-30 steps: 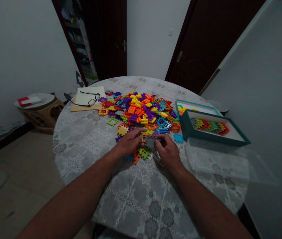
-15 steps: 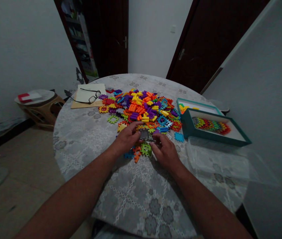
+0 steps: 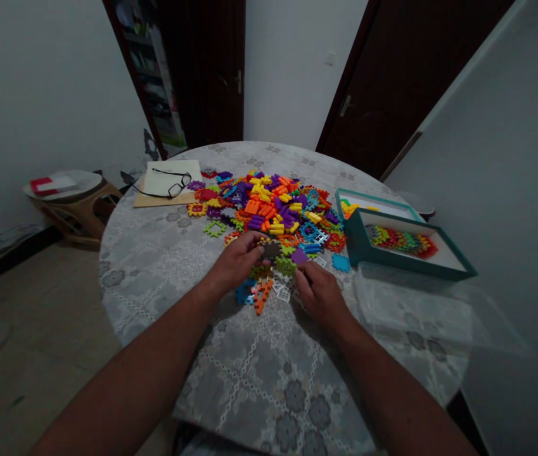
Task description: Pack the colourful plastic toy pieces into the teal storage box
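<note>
A heap of colourful interlocking plastic building pieces covers the middle of a round table. My left hand is closed in a pinch on a grey square piece at the heap's near edge. My right hand rests on the cloth just right of it, fingers curled over small white lattice pieces; what it holds, if anything, I cannot make out. A joined cluster of green, blue and orange pieces lies between both hands.
A teal box with coloured pieces and its lid stand at the right. A clear plastic sheet lies in front of them. Glasses rest on paper at the back left. A stool stands left of the table.
My left hand has carried the grey piece a little away from me toward the heap. My right hand has let go of it and dropped onto the white lattice pieces.
</note>
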Demonstrator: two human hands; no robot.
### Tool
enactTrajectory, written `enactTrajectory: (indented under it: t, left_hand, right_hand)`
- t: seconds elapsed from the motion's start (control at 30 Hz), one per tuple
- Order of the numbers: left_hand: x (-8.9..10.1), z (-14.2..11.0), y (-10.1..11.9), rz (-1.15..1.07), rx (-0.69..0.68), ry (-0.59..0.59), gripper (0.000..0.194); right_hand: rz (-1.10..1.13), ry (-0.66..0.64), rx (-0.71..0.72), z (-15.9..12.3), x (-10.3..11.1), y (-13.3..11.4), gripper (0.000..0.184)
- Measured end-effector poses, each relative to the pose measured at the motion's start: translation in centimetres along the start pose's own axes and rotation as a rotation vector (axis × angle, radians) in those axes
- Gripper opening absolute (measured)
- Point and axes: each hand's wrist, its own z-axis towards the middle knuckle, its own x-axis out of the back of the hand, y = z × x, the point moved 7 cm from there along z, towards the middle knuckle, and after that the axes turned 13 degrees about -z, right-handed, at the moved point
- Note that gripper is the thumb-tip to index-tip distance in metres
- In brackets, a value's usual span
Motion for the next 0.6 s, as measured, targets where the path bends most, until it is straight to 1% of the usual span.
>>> enactTrajectory:
  t: [0.07,0.13,0.23,0.37,0.47,0.6]
  left_hand:
    - [-0.5,-0.2,0.1,0.038,-0.013,-0.083,0.024]
    - [-0.7,-0.3,0.2,0.086,-0.021,-0.126,0.024]
    - [-0.5,-0.4,0.3,0.111,-0.027,-0.098,0.022]
    - [-0.3,-0.2,-0.1,0.075,-0.013,-0.068,0.020]
    - [-0.7,-0.3,-0.9,0.066,0.003,-0.080,0.020]
    - [-1.6,-0.7,-1.9,0.130,0.012,-0.114,0.024]
  right_hand:
    - [0.046,0.079,-0.139,0.1,0.8,1.1,0.028]
    - [0.101,0.116,-0.234,0.0,1.3,1.7,0.030]
    - [0.146,0.151,-0.293,-0.1,1.8,2.0,0.032]
    - [0.180,0.243,-0.377,-0.5,2.3,2.8,0.034]
    - [0.258,0.257,-0.398,-0.6,1.8,2.9,0.036]
    - [0.362,0.162,-0.334,-0.3,0.1,1.6,0.033]
